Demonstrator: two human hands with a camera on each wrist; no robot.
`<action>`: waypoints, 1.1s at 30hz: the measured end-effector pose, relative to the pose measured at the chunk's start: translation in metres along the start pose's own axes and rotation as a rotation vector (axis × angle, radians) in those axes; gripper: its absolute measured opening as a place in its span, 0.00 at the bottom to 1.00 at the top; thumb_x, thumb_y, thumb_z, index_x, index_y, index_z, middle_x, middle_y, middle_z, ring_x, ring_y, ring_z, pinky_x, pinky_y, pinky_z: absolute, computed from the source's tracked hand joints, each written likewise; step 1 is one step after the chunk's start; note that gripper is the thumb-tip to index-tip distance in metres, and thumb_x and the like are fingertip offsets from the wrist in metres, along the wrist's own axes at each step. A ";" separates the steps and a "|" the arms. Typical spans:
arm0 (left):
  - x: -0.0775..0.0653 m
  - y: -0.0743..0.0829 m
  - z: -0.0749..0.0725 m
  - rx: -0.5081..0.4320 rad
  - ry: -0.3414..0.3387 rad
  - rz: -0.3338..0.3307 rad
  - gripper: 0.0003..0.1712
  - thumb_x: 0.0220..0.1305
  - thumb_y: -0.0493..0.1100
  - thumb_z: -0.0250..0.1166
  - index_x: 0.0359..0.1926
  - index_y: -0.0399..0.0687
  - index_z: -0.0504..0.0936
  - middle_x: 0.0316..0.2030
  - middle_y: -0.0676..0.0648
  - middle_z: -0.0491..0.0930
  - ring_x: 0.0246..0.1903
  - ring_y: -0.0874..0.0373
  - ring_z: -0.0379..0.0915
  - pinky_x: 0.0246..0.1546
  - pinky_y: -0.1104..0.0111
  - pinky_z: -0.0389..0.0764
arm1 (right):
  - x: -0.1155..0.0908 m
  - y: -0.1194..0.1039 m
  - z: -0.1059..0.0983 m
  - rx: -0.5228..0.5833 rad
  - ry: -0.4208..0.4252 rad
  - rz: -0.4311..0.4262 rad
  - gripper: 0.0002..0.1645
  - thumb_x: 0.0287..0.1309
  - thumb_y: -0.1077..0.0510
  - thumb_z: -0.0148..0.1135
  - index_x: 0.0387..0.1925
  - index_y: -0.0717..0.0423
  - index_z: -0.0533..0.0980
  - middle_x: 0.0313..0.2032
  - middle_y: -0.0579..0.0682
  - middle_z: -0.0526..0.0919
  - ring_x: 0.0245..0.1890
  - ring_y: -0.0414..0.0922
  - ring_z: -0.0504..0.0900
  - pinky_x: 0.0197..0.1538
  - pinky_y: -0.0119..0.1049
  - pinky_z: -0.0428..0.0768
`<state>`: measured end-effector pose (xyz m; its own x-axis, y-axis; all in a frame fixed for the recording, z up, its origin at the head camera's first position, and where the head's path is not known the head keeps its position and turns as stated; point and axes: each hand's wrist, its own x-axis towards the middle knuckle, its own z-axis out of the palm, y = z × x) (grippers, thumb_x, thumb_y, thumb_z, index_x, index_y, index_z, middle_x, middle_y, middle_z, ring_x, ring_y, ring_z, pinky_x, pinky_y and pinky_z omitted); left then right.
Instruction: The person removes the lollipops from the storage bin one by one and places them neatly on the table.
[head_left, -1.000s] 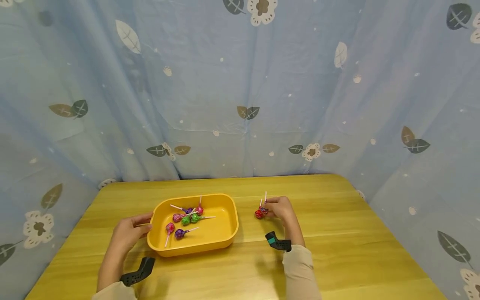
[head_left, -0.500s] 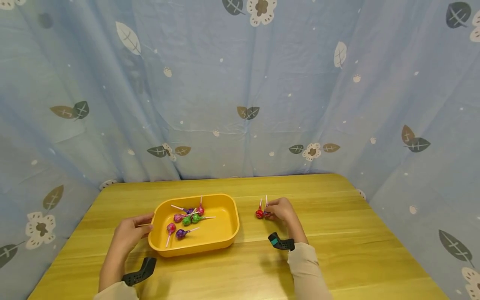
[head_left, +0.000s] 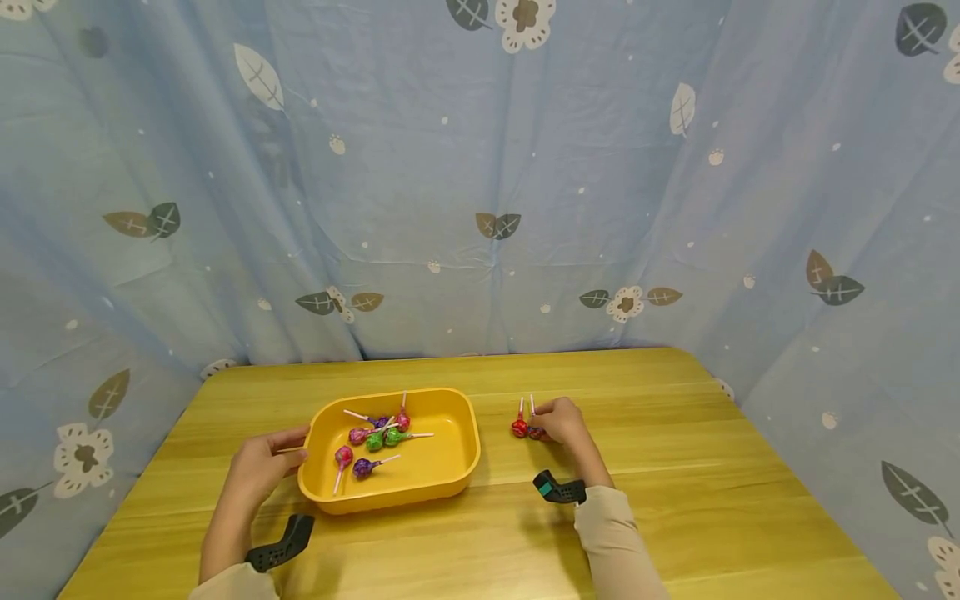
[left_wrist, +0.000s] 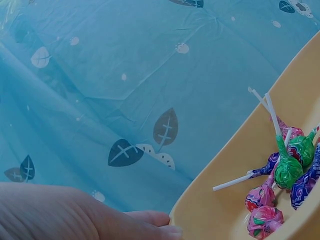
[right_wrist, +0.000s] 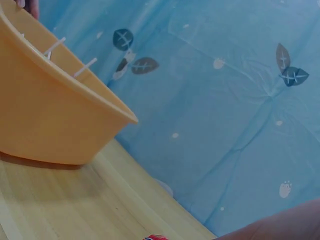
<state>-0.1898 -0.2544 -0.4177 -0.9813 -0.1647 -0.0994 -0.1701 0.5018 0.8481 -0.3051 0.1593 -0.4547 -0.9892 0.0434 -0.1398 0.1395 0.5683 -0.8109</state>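
My left hand (head_left: 258, 467) holds the left end of a yellow plastic tray (head_left: 465, 467), thumb and fingers at its rim. Inside lie several wrapped lollipops, among them a green lollipop (head_left: 393, 436), a purple lollipop (head_left: 363, 468) and a pink lollipop (head_left: 343, 455). Right of the tray, my right hand (head_left: 564, 421) pinches a dark purple-red lollipop (head_left: 536, 432) by its candy end, low over the table, its stick pointing away from me. Just left of it a red lollipop (head_left: 519, 428) lies on the table, stick also pointing away. The right wrist view leaves the fingertips out of frame.
A yellow wood-grain table (head_left: 697, 500) carries everything. Behind it and at both sides hangs a blue curtain (head_left: 480, 167) with leaf and flower prints. Each wrist wears a black bracket, the left bracket (head_left: 281, 543) close to the tray's near left corner.
My right hand has lowered the dark lollipop slightly toward me and a little away from the red one, which now shows separately. The left hand and tray stay nearly still.
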 end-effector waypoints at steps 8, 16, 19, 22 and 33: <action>0.001 -0.001 0.000 -0.002 -0.004 0.009 0.26 0.66 0.33 0.59 0.64 0.28 0.69 0.56 0.28 0.72 0.49 0.39 0.76 0.42 0.60 0.82 | -0.002 0.002 0.000 -0.043 -0.003 -0.048 0.14 0.55 0.64 0.67 0.42 0.70 0.82 0.33 0.57 0.84 0.25 0.44 0.80 0.29 0.35 0.82; 0.001 -0.002 0.000 -0.003 -0.009 0.010 0.26 0.67 0.34 0.60 0.64 0.28 0.69 0.57 0.28 0.72 0.50 0.39 0.76 0.42 0.60 0.82 | -0.002 -0.001 -0.001 -0.035 0.016 -0.025 0.19 0.58 0.60 0.65 0.46 0.71 0.80 0.39 0.60 0.83 0.28 0.45 0.79 0.31 0.36 0.81; 0.001 -0.002 0.000 -0.005 -0.005 0.005 0.26 0.67 0.34 0.59 0.64 0.28 0.69 0.57 0.28 0.72 0.50 0.39 0.76 0.42 0.60 0.82 | -0.003 -0.003 -0.002 -0.024 0.022 -0.013 0.20 0.58 0.60 0.65 0.48 0.71 0.80 0.41 0.61 0.83 0.31 0.46 0.80 0.34 0.37 0.82; 0.001 -0.001 0.000 -0.005 -0.003 -0.002 0.26 0.67 0.34 0.59 0.64 0.29 0.69 0.57 0.28 0.72 0.50 0.40 0.76 0.43 0.59 0.82 | -0.005 -0.005 -0.003 -0.011 0.023 -0.007 0.20 0.59 0.61 0.64 0.50 0.71 0.79 0.41 0.61 0.83 0.36 0.49 0.81 0.38 0.40 0.82; -0.001 -0.001 -0.001 -0.006 -0.010 0.021 0.26 0.67 0.34 0.59 0.64 0.28 0.69 0.56 0.28 0.72 0.49 0.40 0.76 0.43 0.59 0.82 | -0.014 -0.020 -0.009 0.016 0.081 -0.057 0.18 0.60 0.61 0.63 0.50 0.68 0.79 0.42 0.63 0.82 0.36 0.54 0.83 0.38 0.43 0.82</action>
<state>-0.1883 -0.2555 -0.4182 -0.9856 -0.1454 -0.0869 -0.1490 0.5003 0.8530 -0.2943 0.1553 -0.4314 -0.9958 0.0779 -0.0476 0.0831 0.5585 -0.8253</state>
